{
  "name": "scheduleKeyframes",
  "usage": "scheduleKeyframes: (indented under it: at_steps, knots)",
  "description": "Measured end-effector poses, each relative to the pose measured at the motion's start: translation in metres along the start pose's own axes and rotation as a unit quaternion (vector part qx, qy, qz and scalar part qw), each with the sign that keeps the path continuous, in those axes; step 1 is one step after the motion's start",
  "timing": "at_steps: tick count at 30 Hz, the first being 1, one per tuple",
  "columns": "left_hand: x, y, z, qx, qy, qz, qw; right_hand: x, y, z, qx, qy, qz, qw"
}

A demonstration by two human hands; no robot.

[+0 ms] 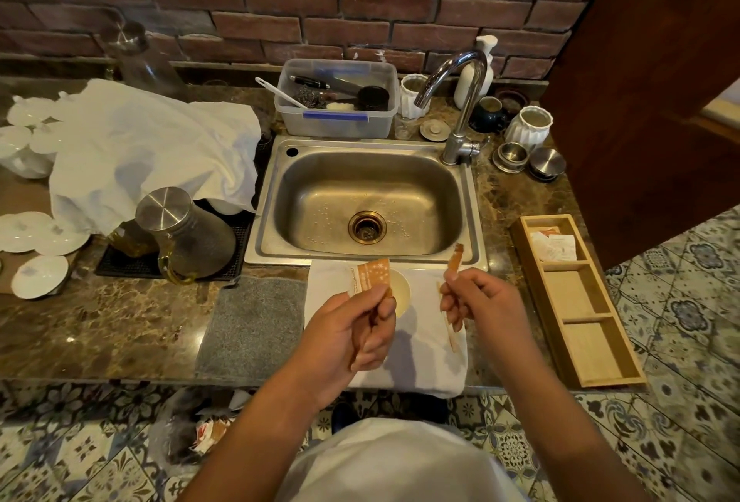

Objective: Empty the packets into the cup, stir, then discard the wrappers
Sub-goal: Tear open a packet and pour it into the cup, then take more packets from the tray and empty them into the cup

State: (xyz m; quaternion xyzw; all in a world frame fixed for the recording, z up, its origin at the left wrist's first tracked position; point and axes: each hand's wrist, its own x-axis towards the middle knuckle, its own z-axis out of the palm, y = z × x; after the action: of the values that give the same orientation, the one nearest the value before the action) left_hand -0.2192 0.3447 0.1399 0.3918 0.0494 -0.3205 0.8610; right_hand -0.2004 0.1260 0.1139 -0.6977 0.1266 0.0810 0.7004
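Paper, thin and limp, makes up the orange-and-white sachet [370,276] pinched by the left hand [352,335] over the pale round cup [400,291], while its torn strip [455,259] is gripped by the right hand [480,303]; a hold near the edge is judged best.

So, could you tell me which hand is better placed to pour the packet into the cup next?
The left hand. It holds the orange packet right beside the cup, while the right hand pinches only the torn-off strip.
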Motion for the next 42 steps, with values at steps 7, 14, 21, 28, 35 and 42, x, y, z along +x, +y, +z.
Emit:
scheduleKeyframes:
  at_steps: [7, 14, 21, 28, 35, 42]
  knots:
    - [0.001, -0.005, 0.000, -0.014, -0.047, -0.004, 0.999, 0.028, 0.057, -0.057, 0.005, 0.107, 0.162, 0.981]
    - [0.013, -0.015, 0.006, 0.014, -0.026, -0.008, 1.000, 0.037, 0.088, -0.092, 0.002, 0.142, 0.214, 0.967]
    - [0.039, -0.023, 0.019, 0.029, -0.028, -0.040, 0.998, 0.039, 0.113, -0.108, 0.027, 0.180, 0.265, 0.947]
    - [0.065, -0.036, 0.033, 0.037, -0.041, -0.064, 0.996, 0.042, 0.132, -0.116, 0.095, 0.232, 0.332, 0.909]
    - [0.079, -0.040, 0.044, 0.030, -0.035, -0.077, 0.996, 0.049, 0.145, -0.127, 0.067, 0.241, 0.359, 0.899]
    - [0.085, -0.038, 0.048, 0.031, -0.017, -0.079, 0.996, 0.050, 0.145, -0.132, -0.038, 0.219, 0.370, 0.902]
